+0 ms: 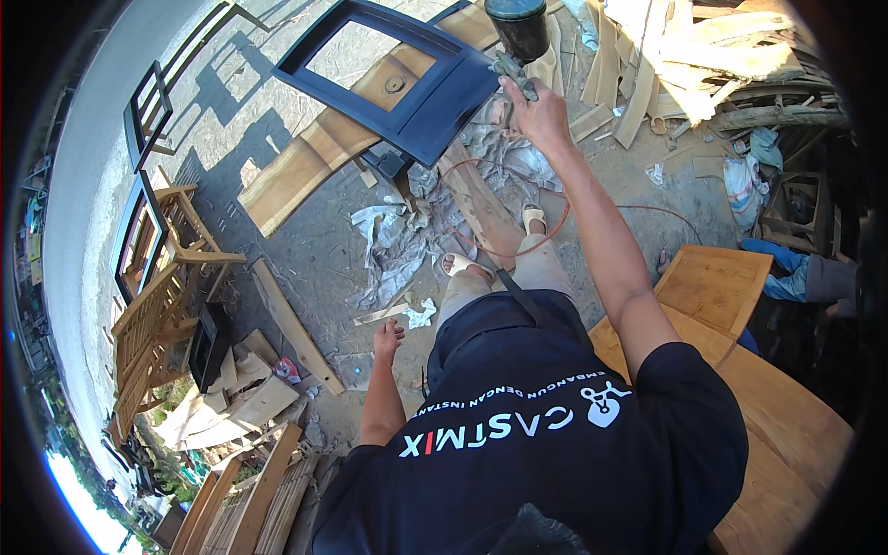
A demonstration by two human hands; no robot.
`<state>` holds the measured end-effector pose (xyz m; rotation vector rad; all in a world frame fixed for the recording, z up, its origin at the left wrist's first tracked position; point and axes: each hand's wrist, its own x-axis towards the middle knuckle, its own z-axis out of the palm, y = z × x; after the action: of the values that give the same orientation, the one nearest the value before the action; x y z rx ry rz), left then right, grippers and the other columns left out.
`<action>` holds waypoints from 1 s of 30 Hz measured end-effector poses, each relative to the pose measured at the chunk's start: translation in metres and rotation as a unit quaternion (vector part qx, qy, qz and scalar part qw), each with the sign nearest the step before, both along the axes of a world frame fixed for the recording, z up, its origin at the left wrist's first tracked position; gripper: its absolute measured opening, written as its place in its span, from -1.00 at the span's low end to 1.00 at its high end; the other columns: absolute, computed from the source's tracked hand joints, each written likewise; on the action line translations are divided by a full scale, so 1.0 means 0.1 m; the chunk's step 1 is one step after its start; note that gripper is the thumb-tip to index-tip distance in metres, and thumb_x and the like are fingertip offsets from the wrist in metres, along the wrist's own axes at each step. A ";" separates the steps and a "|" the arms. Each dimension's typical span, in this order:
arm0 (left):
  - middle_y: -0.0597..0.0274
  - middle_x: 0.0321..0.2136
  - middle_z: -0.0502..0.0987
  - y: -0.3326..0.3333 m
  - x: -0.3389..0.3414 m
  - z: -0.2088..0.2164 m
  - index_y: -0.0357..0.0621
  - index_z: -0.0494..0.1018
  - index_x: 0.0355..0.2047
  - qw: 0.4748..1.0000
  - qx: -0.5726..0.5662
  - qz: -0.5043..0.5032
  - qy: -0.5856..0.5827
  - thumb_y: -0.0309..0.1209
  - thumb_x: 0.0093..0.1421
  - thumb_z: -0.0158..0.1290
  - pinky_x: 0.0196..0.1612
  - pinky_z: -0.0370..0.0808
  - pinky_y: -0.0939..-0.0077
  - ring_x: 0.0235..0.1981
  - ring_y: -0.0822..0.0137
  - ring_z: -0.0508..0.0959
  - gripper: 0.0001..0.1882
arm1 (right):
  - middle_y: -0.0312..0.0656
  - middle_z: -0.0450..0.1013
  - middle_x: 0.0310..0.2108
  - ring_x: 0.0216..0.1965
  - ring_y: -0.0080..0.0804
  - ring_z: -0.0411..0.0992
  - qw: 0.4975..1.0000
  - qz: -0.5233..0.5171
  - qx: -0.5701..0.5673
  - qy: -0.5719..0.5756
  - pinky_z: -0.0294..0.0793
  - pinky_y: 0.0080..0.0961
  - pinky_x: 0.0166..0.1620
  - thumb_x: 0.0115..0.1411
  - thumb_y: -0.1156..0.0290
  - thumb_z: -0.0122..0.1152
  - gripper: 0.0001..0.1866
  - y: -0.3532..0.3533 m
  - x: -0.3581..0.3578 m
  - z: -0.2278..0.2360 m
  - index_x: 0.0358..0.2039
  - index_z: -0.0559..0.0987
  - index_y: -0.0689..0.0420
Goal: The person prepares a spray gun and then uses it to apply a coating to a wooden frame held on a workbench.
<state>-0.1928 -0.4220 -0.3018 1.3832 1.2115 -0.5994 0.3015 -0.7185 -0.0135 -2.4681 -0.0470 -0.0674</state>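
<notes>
My right hand [541, 116] reaches far forward, its fingers closed round a grey spray gun [514, 76], partly hidden by the hand. The gun is by the right edge of a glossy black wooden panel [444, 109] with a large rectangular opening. Just beyond the gun shows a dark, tapering container [518, 30]; whether it is joined to the gun I cannot tell. The panel lies raised above the ground, over a broad wooden plank [310, 166]. My left hand [388, 340] hangs low by my side, holding nothing, its fingers loosely bent and apart.
A red hose [499, 253] curves over the ground around my feet. Crumpled sheets [379, 250] lie before me. Wooden chairs [162, 305] and black frames [148, 116] stand left. Scrap wood [731, 55] is piled far right. A brown wooden panel [712, 287] and another person's arm [828, 282] are at right.
</notes>
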 end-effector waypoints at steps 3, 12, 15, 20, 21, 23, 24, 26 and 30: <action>0.05 -0.18 0.68 0.04 0.03 0.00 -0.19 0.49 0.13 1.000 0.006 -0.004 -0.006 -0.01 0.45 -0.11 -0.38 0.49 0.48 -0.28 0.33 0.68 -0.47 | 0.40 0.55 -0.37 -0.17 0.35 0.56 0.999 -0.029 -0.027 -0.006 0.54 0.03 -0.10 0.28 -0.28 0.14 -0.21 -0.15 -0.05 0.14 -0.12 0.60 0.40; 0.09 -0.21 0.69 0.16 0.14 -0.12 -0.18 0.49 0.15 0.998 0.011 -0.053 -0.008 -0.01 0.45 -0.11 -0.38 0.50 0.46 -0.31 0.35 0.68 -0.47 | -0.01 0.59 -0.49 -0.39 -0.23 0.61 0.993 0.010 0.076 0.087 0.55 -0.29 -0.23 0.30 -0.14 0.25 -0.38 -0.48 -0.77 0.13 -0.08 0.65 0.26; 0.11 -0.24 0.70 0.17 0.29 -0.12 -0.18 0.50 0.12 0.997 0.017 -0.068 -0.013 0.00 0.45 -0.11 -0.39 0.49 0.46 -0.32 0.36 0.69 -0.47 | 0.09 0.62 -0.42 -0.33 -0.15 0.63 0.979 0.047 0.130 0.151 0.56 -0.24 -0.17 0.29 -0.13 0.27 -0.33 -0.33 -1.11 0.33 0.01 0.62 0.32; 0.13 -0.31 0.69 0.16 0.47 -0.08 -0.20 0.55 0.03 0.996 0.045 -0.065 -0.047 -0.01 0.44 -0.10 -0.42 0.48 0.48 -0.38 0.39 0.67 -0.49 | -0.11 0.59 -0.49 -0.45 -0.46 0.56 0.979 0.134 0.120 0.098 0.51 -0.40 -0.33 0.31 0.00 0.31 -0.48 -0.22 -1.45 0.04 -0.08 0.65 0.27; 0.13 -0.31 0.69 0.16 0.47 -0.06 -0.20 0.55 0.03 0.996 0.044 -0.062 -0.051 -0.02 0.44 -0.09 -0.42 0.48 0.48 -0.39 0.39 0.66 -0.49 | -0.07 0.60 -0.48 -0.45 -0.42 0.57 0.975 0.148 0.129 0.103 0.51 -0.38 -0.32 0.31 0.01 0.32 -0.49 -0.20 -1.51 0.02 -0.07 0.65 0.27; 0.16 -0.33 0.68 0.18 0.42 -0.06 -0.20 0.54 0.04 0.996 0.042 -0.051 -0.057 -0.03 0.44 -0.07 -0.44 0.47 0.50 -0.42 0.42 0.64 -0.51 | 0.00 0.61 -0.44 -0.44 -0.34 0.58 0.969 0.167 0.135 0.125 0.53 -0.34 -0.30 0.31 0.04 0.32 -0.51 -0.11 -1.59 0.09 -0.07 0.64 0.27; 0.16 -0.33 0.68 0.16 0.40 -0.06 -0.20 0.54 0.05 0.997 0.037 -0.043 -0.054 -0.03 0.44 -0.07 -0.45 0.46 0.50 -0.42 0.43 0.64 -0.51 | 0.03 0.62 -0.41 -0.43 -0.29 0.59 0.968 0.166 0.127 0.141 0.53 -0.31 -0.29 0.31 0.05 0.32 -0.52 -0.06 -1.60 0.25 -0.07 0.64 0.27; 0.18 -0.35 0.67 0.12 0.35 -0.07 -0.19 0.53 0.06 0.998 0.028 -0.028 -0.049 -0.03 0.44 -0.07 -0.46 0.45 0.52 -0.44 0.44 0.62 -0.51 | 0.09 0.62 -0.40 -0.41 -0.16 0.61 0.968 0.169 0.126 0.133 0.54 -0.25 -0.28 0.31 0.01 0.31 -0.47 -0.03 -1.61 0.30 -0.01 0.62 0.28; 0.16 -0.34 0.67 0.06 0.20 -0.08 -0.19 0.53 0.03 0.997 0.032 -0.036 -0.054 -0.02 0.44 -0.08 -0.47 0.46 0.51 -0.43 0.42 0.63 -0.51 | 0.14 0.62 -0.42 -0.42 0.01 0.63 0.972 0.183 0.127 0.074 0.55 -0.18 -0.30 0.29 -0.09 0.30 -0.34 -0.05 -1.56 0.07 0.09 0.57 0.29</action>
<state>-0.1731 -0.4160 -0.3101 1.4985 1.1057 -0.5321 0.1450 -0.7236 -0.0062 -2.1646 -0.4014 0.2544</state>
